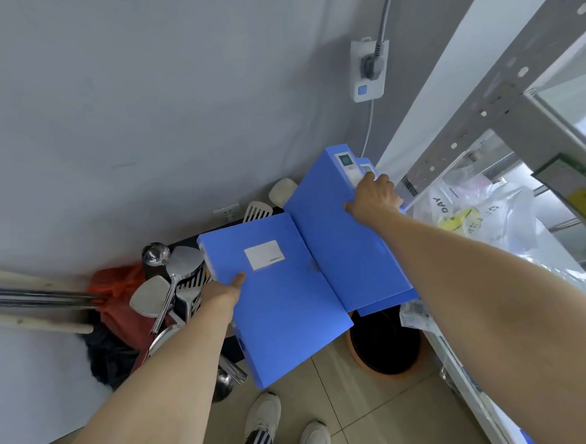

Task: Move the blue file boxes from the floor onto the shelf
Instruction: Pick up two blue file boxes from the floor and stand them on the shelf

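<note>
My left hand (225, 292) grips the left edge of a blue file box (281, 308) with a white label, held flat in the air above the floor. My right hand (375, 197) is closed over the top of two more blue file boxes (338, 240) held together, spine labels pointing toward the wall. These sit right beside the first box, touching its right edge. The grey metal shelf (500, 115) stands to the right, its post just past my right hand.
Ladles and spatulas (174, 285) stand in a holder at the left, next to a red bag (121, 294). A black bin with an orange rim (385, 344) sits below the boxes. Plastic bags (477, 215) lie on the shelf. A wall socket (369, 69) hangs above.
</note>
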A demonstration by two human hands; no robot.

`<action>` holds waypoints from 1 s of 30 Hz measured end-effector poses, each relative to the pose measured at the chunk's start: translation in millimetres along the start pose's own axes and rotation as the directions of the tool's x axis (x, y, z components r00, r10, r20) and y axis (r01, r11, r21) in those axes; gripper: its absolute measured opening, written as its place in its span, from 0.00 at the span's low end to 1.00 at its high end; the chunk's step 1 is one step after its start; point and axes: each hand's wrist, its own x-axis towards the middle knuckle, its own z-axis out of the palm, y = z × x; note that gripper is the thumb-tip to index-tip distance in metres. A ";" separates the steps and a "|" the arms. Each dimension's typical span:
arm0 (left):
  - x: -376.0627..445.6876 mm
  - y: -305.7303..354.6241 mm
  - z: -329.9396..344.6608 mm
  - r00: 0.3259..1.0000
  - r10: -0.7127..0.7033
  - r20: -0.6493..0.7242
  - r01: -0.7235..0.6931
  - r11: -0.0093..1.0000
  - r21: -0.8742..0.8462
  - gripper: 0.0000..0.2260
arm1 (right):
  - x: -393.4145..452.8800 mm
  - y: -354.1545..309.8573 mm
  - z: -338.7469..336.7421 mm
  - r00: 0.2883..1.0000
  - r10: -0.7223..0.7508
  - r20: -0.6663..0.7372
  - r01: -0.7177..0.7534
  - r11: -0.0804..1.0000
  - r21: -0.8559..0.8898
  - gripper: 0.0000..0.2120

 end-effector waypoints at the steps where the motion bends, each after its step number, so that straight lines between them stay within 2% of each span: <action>1: -7.3 3.5 0.6 1.000 0.018 -0.002 -0.018 1.000 -0.015 0.28 | -5.6 -1.3 -1.4 1.000 -0.006 0.001 0.006 1.000 0.004 0.33; 4: -33.9 20.0 5.0 0.995 0.093 0.035 -0.092 0.995 -0.042 0.26 | -26.5 -5.6 -8.7 0.999 -0.019 0.029 0.019 1.000 -0.001 0.35; 7: -65.4 40.5 8.5 0.982 0.178 0.064 -0.180 0.983 0.035 0.20 | -50.2 -9.1 -23.9 0.999 -0.010 0.042 0.009 1.000 0.017 0.36; 9: -90.8 54.4 9.1 0.967 0.243 0.069 -0.249 0.963 0.101 0.19 | -66.5 -9.0 -38.2 0.999 -0.011 0.043 0.008 0.996 0.083 0.38; 13: -145.3 78.9 4.5 0.937 0.349 0.029 -0.350 0.928 0.130 0.23 | -100.0 -5.5 -75.3 0.999 -0.008 0.037 0.000 0.977 0.214 0.43; 16: -189.3 96.4 -6.3 0.902 0.431 0.014 -0.430 0.895 0.123 0.22 | -130.3 -0.6 -108.4 0.999 0.024 0.026 -0.032 0.936 0.352 0.38; 19: -233.9 113.4 -20.8 0.852 0.523 0.031 -0.522 0.842 0.136 0.20 | -167.6 5.3 -140.8 0.997 0.070 -0.042 -0.039 0.862 0.505 0.29; 21: -267.3 126.0 -32.6 0.827 0.561 0.032 -0.560 0.817 0.138 0.21 | -193.9 8.1 -160.7 0.991 0.090 -0.101 -0.020 0.838 0.546 0.25; 26: -346.3 152.9 -59.7 0.746 0.665 0.040 -0.662 0.735 0.145 0.24 | -250.4 10.6 -210.8 0.956 0.173 -0.238 0.021 0.766 0.643 0.25; 30: -396.8 166.0 -76.4 0.656 0.750 0.087 -0.755 0.652 0.077 0.22 | -286.2 16.0 -248.2 0.901 0.231 -0.368 0.076 0.750 0.657 0.23</action>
